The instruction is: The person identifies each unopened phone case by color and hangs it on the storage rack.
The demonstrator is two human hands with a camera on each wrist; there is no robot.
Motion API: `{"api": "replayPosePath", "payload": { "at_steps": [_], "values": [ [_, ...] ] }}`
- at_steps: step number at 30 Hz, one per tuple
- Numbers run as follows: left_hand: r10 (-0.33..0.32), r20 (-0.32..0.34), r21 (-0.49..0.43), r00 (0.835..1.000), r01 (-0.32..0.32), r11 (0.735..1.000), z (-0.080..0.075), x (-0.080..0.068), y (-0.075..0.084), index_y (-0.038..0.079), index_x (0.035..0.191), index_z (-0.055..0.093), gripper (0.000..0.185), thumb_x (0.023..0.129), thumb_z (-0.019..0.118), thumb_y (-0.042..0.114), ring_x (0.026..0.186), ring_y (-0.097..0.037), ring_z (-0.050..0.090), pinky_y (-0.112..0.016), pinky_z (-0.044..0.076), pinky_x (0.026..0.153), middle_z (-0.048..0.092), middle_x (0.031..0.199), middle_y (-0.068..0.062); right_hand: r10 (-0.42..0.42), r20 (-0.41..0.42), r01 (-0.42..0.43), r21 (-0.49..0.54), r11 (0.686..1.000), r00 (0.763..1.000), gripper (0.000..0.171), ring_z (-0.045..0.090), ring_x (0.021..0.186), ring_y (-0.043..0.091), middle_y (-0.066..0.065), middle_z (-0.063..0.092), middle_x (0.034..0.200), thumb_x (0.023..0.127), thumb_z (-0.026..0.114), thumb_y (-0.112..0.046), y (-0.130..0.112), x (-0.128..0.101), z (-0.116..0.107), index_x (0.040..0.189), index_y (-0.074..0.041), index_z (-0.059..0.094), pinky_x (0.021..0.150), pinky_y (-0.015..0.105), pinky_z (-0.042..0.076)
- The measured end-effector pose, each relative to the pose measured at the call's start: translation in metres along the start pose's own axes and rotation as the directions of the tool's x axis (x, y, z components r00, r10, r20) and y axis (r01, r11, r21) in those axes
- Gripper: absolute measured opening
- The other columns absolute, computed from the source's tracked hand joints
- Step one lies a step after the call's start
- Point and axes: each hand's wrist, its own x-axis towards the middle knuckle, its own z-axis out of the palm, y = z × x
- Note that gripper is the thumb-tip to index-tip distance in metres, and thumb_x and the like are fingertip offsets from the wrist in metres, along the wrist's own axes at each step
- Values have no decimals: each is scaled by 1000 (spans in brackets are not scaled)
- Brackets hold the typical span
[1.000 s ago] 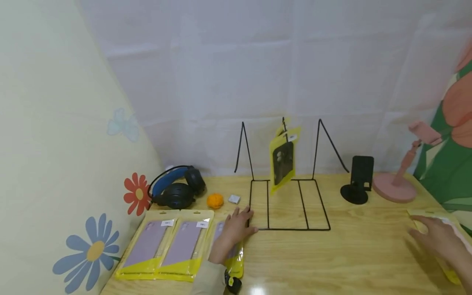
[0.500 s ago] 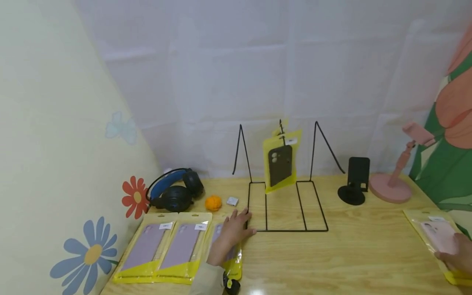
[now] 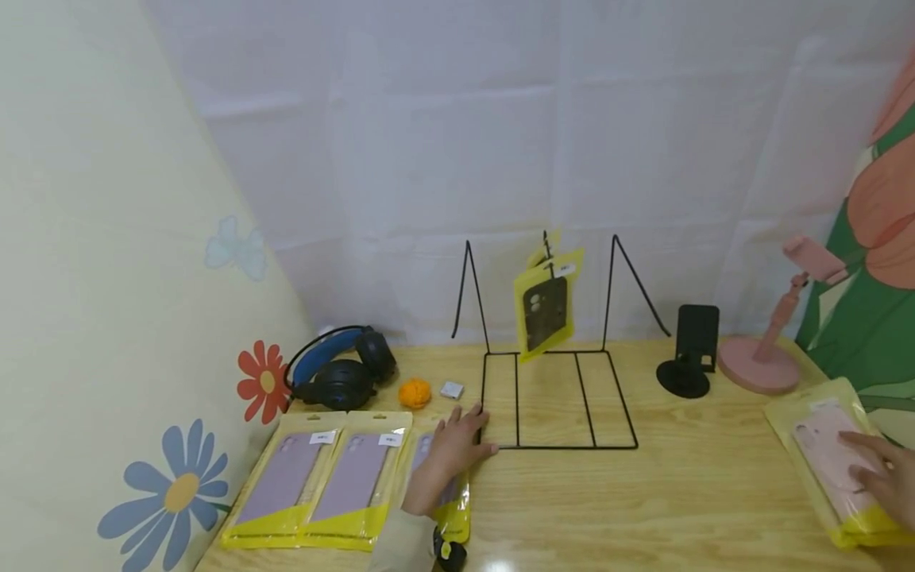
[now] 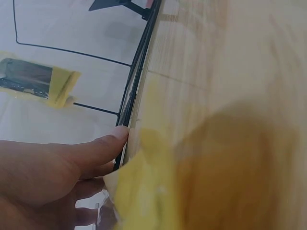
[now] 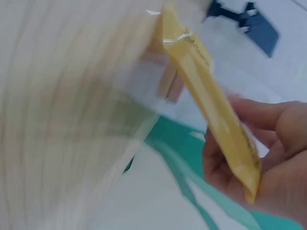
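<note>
At the left front corner of a black wire display rack [image 3: 557, 447], my left hand [image 3: 450, 449] holds the base wire. The left wrist view has the thumb of this hand [image 4: 53, 167] on the rack's wire [image 4: 136, 76]. My right hand [image 3: 886, 477], at the right edge, grips a pink phone case in a yellow-edged clear pouch [image 3: 822, 445]. That pouch [image 5: 206, 100] is seen edge-on in the right wrist view, between thumb and curled fingers of the hand [image 5: 283, 153]. A pouch with a black phone case [image 3: 546, 314] hangs on the rack's middle hook.
Pouches with lilac phone cases [image 3: 282, 481] lie at the left, one partly under my left forearm. Behind them are headphones [image 3: 343, 369], an orange ball-like item [image 3: 415, 393] and a small white block [image 3: 452, 390]. A black phone stand [image 3: 693, 349] and a pink stand [image 3: 761, 365] stand back right.
My right hand has taken hold of the pink case's pouch and lifted it, shifting it left. The hanging black-case pouch has swung. My left hand stays on the rack.
</note>
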Motion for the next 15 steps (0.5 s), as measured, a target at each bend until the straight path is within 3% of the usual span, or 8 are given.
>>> {"api": "replayPosePath", "payload": {
  "at_steps": [2, 3, 4, 5, 6, 7, 11, 15],
  "values": [
    [0, 5, 3, 1000, 0, 1000, 0, 0, 0, 2, 135, 54, 58, 88, 70, 31, 135, -49, 30, -69, 23, 104, 41, 147, -21, -65, -50, 68, 66, 995, 997, 52, 33, 73, -22, -9, 67, 104, 89, 63, 3, -13, -2, 1, 130, -28, 59, 51, 15, 34],
    [0, 7, 1, 1000, 0, 1000, -1, 0, 0, 2, 135, 53, 58, 88, 70, 31, 136, -49, 29, -69, 23, 104, 41, 147, -20, -79, -53, 84, 100, 991, 996, 49, 29, 81, -26, -7, 64, 117, 91, 63, -2, -22, -3, 0, 130, -32, 58, 54, 11, 34],
    [1, 9, 0, 1000, -1, 1000, -1, 0, 0, 1, 135, 53, 58, 88, 70, 31, 136, -50, 29, -69, 23, 104, 41, 147, -21, -70, -46, 75, 139, 987, 996, 49, 27, 87, -27, -21, 57, 120, 94, 62, -7, -31, -5, 1, 133, -36, 55, 59, 8, 33],
    [0, 10, -2, 1000, 0, 1000, -1, 0, 0, 1, 135, 53, 58, 88, 70, 31, 136, -50, 29, -69, 23, 104, 41, 147, -21, -60, -39, 66, 170, 983, 997, 43, 28, 89, -27, -33, 47, 119, 95, 61, -13, -42, -7, 2, 135, -27, 56, 60, 7, 33],
    [1, 12, -4, 1000, -1, 1000, 0, 0, 0, 1, 136, 53, 59, 88, 70, 31, 136, -50, 29, -69, 23, 104, 41, 147, -21, -46, -21, 49, 191, 980, 999, 43, 26, 92, -28, -36, 40, 120, 96, 60, -18, -53, -9, 2, 138, -25, 54, 63, 5, 32],
    [-1, 13, -5, 1000, 1, 1000, 0, 0, 0, 1, 136, 53, 59, 88, 69, 32, 136, -49, 28, -69, 22, 104, 40, 147, -21, -44, -15, 46, 220, 974, 999, 43, 27, 96, -27, -34, 41, 123, 96, 60, -18, -65, -10, 2, 138, -15, 54, 66, 1, 31],
    [1, 7, -3, 1000, -1, 1000, 0, 0, 0, 1, 136, 53, 58, 88, 69, 31, 136, -50, 28, -70, 22, 104, 41, 147, -21, -64, 4, 59, 322, 945, 998, 43, 34, 111, -22, -31, 43, 126, 97, 59, -17, -107, -15, 2, 139, -15, 53, 80, -2, 33],
    [8, 0, 3, 1000, -8, 1000, -1, 0, 1, 1, 135, 53, 58, 88, 70, 31, 135, -51, 29, -70, 23, 103, 41, 146, -22, -143, -35, 144, 427, 893, 989, 42, 38, 120, -15, -18, 53, 127, 93, 62, -3, -137, -18, 0, 134, -10, 56, 89, -1, 31]
  ]
}}
